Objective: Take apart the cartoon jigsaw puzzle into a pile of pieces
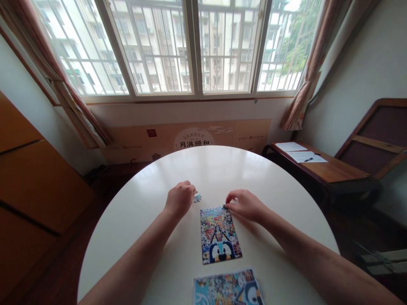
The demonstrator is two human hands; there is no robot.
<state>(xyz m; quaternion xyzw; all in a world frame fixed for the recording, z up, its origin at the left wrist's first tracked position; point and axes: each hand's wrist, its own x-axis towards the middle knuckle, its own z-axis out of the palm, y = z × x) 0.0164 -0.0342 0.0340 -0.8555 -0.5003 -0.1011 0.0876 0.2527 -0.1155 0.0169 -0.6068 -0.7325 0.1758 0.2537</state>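
Observation:
A jigsaw puzzle (219, 233) with a crowded, colourful picture and a blue cartoon dog's face lies in the middle of the round white table. My right hand (244, 205) is at its top right corner, thumb and finger pinched on a small dark puzzle piece (225, 206). Beyond the puzzle's top left edge is a little cluster of loose puzzle pieces (197, 198). My left hand (180, 197) is beside them, its fingers curled closed; what they hold, if anything, is hidden. Nearer me, a box (227, 288) with a similar picture is cut off by the frame.
The round table (133, 220) has a glossy top. To the right stands a wooden side table (343, 167) bearing papers (307, 156) and a pen. A printed cardboard panel (133, 137) leans under the barred window, and a wooden cabinet (34, 178) is at the left.

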